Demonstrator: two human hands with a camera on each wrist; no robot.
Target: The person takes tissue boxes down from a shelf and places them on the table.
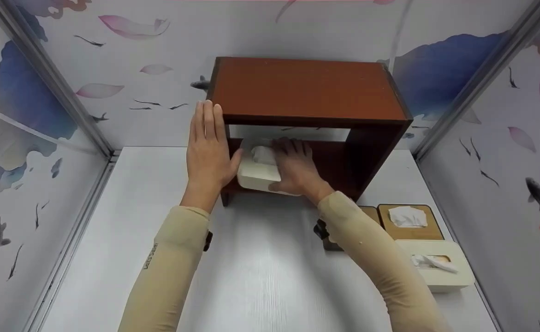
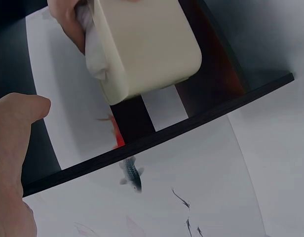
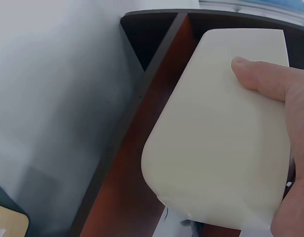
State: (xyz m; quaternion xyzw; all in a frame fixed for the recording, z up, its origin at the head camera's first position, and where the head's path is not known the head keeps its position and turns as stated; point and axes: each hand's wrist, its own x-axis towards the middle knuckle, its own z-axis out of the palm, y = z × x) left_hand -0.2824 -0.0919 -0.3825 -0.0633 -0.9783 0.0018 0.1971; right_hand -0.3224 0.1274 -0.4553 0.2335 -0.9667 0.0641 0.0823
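My right hand (image 1: 297, 166) grips a cream tissue box (image 1: 257, 175) across its top, thumb on the near side and fingers over the far side. White tissue (image 1: 263, 155) pokes out of the box's top. The box is in the opening of a reddish-brown wooden shelf (image 1: 306, 90), above its lower board; in the left wrist view it looks tilted. My left hand (image 1: 209, 152) lies with straight fingers against the shelf's left side panel, thumb spread toward the box. In the right wrist view, the right thumb (image 3: 263, 79) presses on the box's broad side (image 3: 216, 133).
Right of the shelf, on the white table (image 1: 251, 276), stand a wood-topped tissue box (image 1: 412, 230), another partly hidden under my right forearm, and a second cream tissue box (image 1: 454, 276). Printed panels (image 1: 159, 92) wall in the table behind and at both sides.
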